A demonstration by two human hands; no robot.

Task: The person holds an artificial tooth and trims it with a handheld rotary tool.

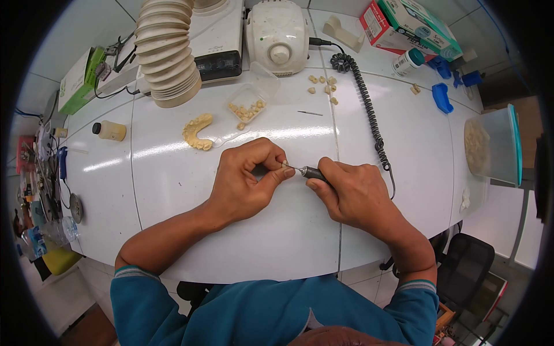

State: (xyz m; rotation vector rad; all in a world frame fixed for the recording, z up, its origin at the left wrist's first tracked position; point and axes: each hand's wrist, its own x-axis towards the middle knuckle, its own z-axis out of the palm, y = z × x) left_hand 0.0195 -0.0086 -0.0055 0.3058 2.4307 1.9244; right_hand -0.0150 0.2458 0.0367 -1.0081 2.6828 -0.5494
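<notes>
Left hand: From where I stand beside the worker, the left hand (245, 181) is raised over the white counter (288, 236), its grip clamped, thumb against fingertips, on one small pale piece.
Small pale piece: Tooth-coloured and mostly hidden by the fingers, the small pale piece (284, 164) sits at the very tips of the left grip, in front of the worker's chest; its exact shape I cannot make out.
Right hand: The right hand (360, 196) has its grip closed round a dark handpiece (315, 174), held much like a pen.
Handpiece tip: A thin metal tip (296, 168) points left at the piece; whether it touches or stops just short, I cannot tell.
Cord: A black coiled cord (367, 98) lies across the counter to the right, running up to a cream control unit (277, 43) with a round knob.
Beyond the hands: A yellowish horseshoe-shaped dental cast (197, 131), an open clear box (232, 98) of similar pieces, and more loose pieces (329, 89).
Step in hand: Shaping or cleaning this one piece with the handpiece, I would judge.
Next move: It seems to call for a firm pinch, fingertips kept off the metal tip, and light, steady pressure.
</notes>
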